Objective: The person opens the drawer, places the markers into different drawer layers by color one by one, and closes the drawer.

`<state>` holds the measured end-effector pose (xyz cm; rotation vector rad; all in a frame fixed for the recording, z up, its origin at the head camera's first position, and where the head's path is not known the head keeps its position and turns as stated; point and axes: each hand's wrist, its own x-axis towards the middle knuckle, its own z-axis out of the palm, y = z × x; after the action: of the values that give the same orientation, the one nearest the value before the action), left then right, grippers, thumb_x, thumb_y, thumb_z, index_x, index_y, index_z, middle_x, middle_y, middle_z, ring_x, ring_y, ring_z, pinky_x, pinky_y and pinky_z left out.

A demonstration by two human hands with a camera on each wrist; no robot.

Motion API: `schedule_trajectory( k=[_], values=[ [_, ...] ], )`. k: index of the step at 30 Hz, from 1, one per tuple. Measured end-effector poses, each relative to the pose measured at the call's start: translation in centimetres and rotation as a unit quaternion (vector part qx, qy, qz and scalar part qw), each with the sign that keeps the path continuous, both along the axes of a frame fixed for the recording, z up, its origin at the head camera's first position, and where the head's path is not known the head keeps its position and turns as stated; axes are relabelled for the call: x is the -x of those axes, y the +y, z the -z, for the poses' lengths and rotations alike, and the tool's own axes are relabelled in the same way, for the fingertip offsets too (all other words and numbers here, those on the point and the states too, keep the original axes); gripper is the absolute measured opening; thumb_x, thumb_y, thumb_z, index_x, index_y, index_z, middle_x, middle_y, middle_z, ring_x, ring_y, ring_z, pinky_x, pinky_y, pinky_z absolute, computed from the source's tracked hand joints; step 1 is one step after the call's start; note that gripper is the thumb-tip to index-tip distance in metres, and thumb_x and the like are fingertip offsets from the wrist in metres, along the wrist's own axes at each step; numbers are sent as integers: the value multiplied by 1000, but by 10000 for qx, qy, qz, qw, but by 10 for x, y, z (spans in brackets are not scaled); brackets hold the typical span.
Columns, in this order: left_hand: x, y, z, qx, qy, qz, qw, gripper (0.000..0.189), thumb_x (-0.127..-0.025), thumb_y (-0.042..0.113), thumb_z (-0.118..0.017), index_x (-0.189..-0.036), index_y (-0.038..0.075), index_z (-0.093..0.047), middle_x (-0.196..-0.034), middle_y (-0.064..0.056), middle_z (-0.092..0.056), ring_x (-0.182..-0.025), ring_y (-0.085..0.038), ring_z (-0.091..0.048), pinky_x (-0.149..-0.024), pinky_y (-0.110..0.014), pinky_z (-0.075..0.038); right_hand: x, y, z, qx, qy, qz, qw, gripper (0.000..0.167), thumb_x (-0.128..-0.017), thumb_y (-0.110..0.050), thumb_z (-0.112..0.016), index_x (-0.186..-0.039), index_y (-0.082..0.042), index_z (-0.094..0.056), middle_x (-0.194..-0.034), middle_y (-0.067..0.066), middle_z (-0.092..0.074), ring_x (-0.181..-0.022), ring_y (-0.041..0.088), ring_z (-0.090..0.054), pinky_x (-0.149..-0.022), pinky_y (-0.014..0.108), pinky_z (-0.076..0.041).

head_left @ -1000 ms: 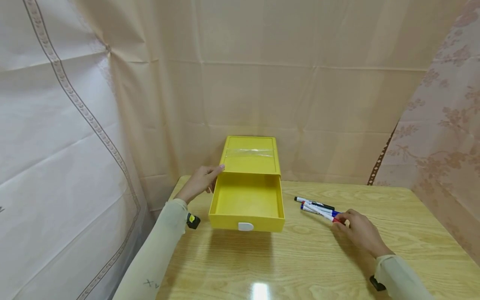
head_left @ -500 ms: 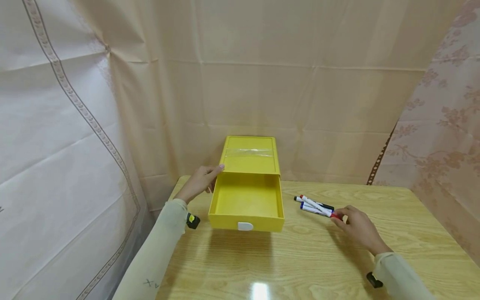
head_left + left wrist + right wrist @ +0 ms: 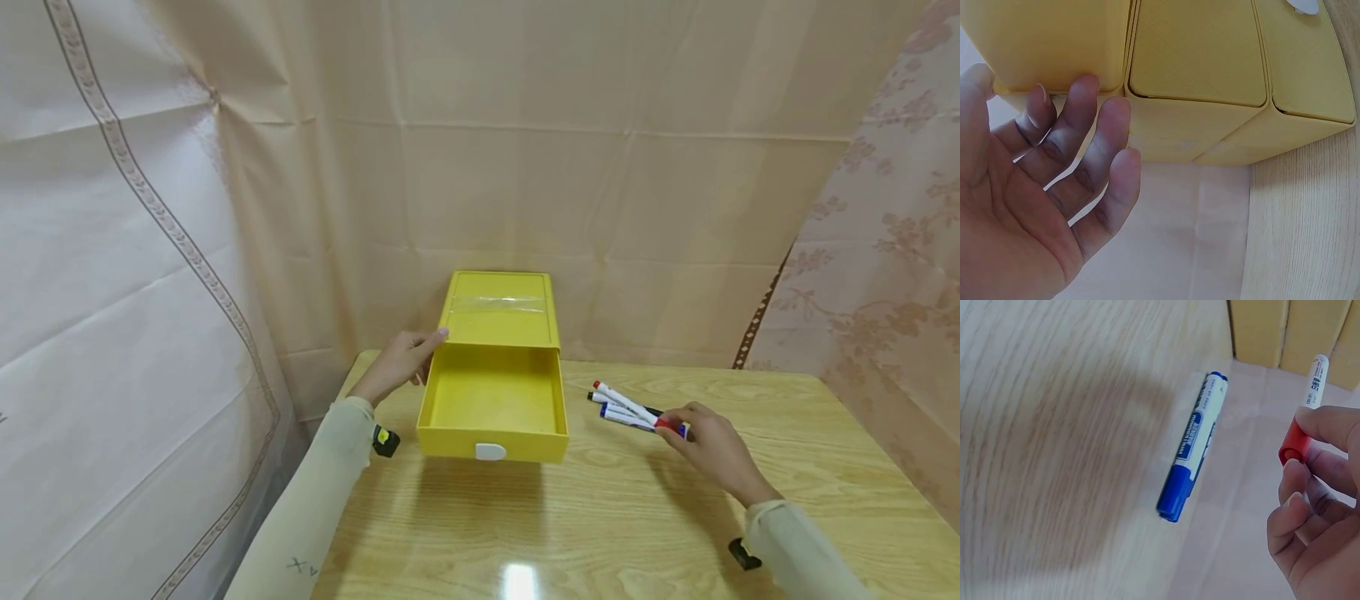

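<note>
My right hand [image 3: 716,450] pinches a red-capped whiteboard marker [image 3: 625,401] by its red cap, between thumb and fingers. In the right wrist view this marker is raised off the table. Under it lie a blue-capped marker [image 3: 1194,437] and a black-capped marker [image 3: 597,397], the latter partly hidden. A yellow drawer unit [image 3: 498,325] has its top drawer [image 3: 450,444] pulled out, with a white knob on the front. Against the unit's left side rests my left hand [image 3: 397,362], thumb at the top front corner and fingers loosely bent along the side.
The left wrist view shows the yellow unit stacked in several tiers on the wooden table [image 3: 600,533]. A beige curtain [image 3: 600,208] hangs behind the table, with a white curtain [image 3: 135,317] at the left and a floral one [image 3: 892,267] at the right.
The red-capped marker has been lifted off the other markers and shifted slightly up and left, pinched in my right hand. My left hand and the open drawer stay in place.
</note>
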<state>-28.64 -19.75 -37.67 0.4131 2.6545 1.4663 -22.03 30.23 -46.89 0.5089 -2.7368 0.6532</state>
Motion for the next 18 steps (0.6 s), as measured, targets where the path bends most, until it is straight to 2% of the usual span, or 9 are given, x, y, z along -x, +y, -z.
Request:
schedule_trajectory(
  k=[5,13,18],
  values=[
    [0,0,1,-8,-12,-5,10000,71,-99,72,-45,-116,9,-74,-81,-11,-69,-68,-28,-64,-71,-49,-58,-2,-5,-6,35,-35,7,10000,13,-95,-19,-78,-102,-8,-77,-92,1,-64,-67,10,-47,-55,26,-40],
    [0,0,0,-1,-45,15,10000,72,-99,72,-45,-116,8,-74,-79,-12,-68,-68,-29,-64,-75,-58,-56,-6,-13,-16,105,-107,1,9999,17,-95,-23,-77,-105,-9,-77,-90,-1,-62,-69,11,-47,-54,26,-37],
    [0,0,-1,25,-31,21,10000,74,-99,73,-44,-116,8,-73,-80,-12,-68,-68,-28,-63,-69,-48,-57,-7,-17,-23,124,-3,-89,9999,15,-95,-24,-77,-104,-11,-77,-91,-2,-62,-69,9,-48,-53,26,-38]
  ],
)
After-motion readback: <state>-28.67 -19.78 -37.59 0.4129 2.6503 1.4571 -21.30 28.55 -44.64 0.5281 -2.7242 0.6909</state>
